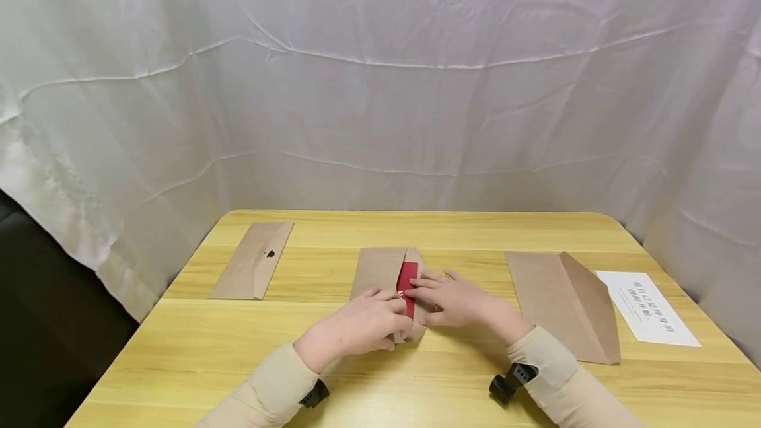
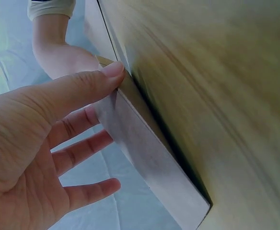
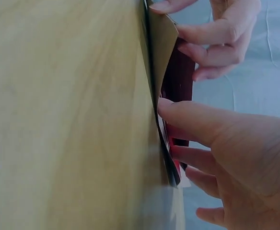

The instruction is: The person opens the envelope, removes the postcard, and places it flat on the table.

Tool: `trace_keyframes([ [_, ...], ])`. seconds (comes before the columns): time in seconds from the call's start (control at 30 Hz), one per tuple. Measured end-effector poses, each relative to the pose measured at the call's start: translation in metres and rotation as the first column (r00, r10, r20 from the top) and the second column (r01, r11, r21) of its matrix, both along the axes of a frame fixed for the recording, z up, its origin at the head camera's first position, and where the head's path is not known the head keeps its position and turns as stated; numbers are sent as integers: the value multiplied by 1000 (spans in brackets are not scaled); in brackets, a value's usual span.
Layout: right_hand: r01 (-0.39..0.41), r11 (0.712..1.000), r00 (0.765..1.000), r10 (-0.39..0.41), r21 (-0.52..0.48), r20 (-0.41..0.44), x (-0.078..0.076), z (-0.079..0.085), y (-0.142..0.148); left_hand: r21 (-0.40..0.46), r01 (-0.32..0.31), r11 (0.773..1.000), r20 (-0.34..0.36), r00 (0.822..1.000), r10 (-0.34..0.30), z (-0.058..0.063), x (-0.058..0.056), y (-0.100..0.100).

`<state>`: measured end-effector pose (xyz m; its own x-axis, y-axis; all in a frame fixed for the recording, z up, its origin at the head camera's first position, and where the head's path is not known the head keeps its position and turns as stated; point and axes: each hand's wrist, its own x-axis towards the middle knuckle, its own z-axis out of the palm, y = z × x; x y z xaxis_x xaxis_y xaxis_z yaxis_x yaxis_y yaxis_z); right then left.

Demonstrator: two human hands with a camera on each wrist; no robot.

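Observation:
A kraft-paper envelope (image 1: 380,269) lies at the middle of the table with its flap to the right. A red card or paper (image 1: 407,276) shows at its mouth. My left hand (image 1: 365,322) holds the envelope by its near edge, the thumb on that edge and the fingers over the top; the left wrist view shows this edge raised off the wood. With fingers extended, my right hand (image 1: 458,299) touches the red piece, and its thumb (image 3: 171,110) rests by the opening. How far the red piece reaches inside is hidden.
Another kraft envelope (image 1: 252,259) with a dark mark lies at the far left. To the right, an envelope (image 1: 553,302) has its flap spread out, beside a white card (image 1: 648,309) with printed characters. A pale curtain (image 1: 416,117) hangs behind the wooden table (image 1: 238,335).

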<state>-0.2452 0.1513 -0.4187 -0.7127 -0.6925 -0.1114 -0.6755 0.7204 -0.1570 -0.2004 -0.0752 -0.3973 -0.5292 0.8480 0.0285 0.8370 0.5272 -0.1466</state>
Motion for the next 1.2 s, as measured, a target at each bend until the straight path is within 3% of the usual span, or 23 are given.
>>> trace_keyframes([
  [0.6,-15,998,1000,16,-54,20,-12,10,20,16,-7,1000,11,1000,6,-3,-1,4],
  [1.2,15,999,998,-18,-43,-60,-18,13,24,28,-7,1000,17,1000,6,-2,0,3],
])
